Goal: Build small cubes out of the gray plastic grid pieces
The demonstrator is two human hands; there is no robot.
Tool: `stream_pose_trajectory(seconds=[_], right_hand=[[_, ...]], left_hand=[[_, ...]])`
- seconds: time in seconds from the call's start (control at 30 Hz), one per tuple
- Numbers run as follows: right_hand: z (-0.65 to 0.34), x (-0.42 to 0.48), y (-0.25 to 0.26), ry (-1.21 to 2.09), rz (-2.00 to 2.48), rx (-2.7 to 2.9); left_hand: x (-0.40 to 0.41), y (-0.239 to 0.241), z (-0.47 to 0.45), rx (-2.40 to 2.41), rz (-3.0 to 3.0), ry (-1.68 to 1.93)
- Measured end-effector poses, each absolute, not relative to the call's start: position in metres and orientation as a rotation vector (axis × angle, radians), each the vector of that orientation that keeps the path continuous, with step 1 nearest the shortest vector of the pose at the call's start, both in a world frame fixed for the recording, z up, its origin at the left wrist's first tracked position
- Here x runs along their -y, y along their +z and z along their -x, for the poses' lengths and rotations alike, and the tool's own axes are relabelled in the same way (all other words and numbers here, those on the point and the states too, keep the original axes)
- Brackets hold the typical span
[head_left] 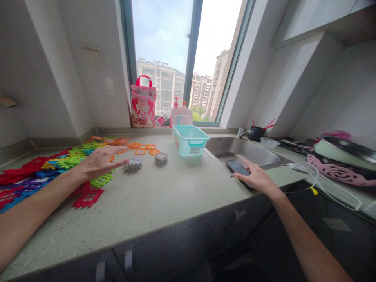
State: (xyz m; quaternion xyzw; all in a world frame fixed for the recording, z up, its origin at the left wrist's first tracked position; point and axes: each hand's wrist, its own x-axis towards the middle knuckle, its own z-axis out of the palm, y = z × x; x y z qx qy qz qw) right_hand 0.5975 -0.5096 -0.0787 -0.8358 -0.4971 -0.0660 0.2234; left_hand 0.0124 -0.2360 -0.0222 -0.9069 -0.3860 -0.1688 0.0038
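My left hand reaches over the left of the counter, thumb and fingers spread apart with nothing between them. Just past its thumb lies a stack of grey interlocking plastic pieces; a second grey stack sits further right. Orange pieces lie loose behind the stacks. Under and beside my left forearm spreads a heap of red, green, blue and yellow pieces. My right hand is over a dark smartphone at the sink's near edge, thumb and fingers apart; whether it touches the phone is unclear.
A turquoise plastic basket stands beside the steel sink. A red bag and pump bottles line the windowsill. On the right are a black pot, a frying pan and a white cable.
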Motion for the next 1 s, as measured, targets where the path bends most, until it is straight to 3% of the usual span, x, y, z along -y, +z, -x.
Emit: stream_pose_trajectory(seconds=[0.37, 0.67, 1.0], right_hand=[[-0.608, 0.503, -0.044, 0.065, 2.059, 1.610], [-0.646, 0.530, -0.056, 0.403, 1.728, 1.414], [-0.663, 0.532, -0.070, 0.608, 1.708, 1.585]], left_hand=[[0.232, -0.026, -0.012, 1.266, 2.846, -0.470], [0.223, -0.024, -0.003, 1.351, 2.845, -0.484], [0.219, -0.028, 0.000, 1.329, 2.962, -0.450]])
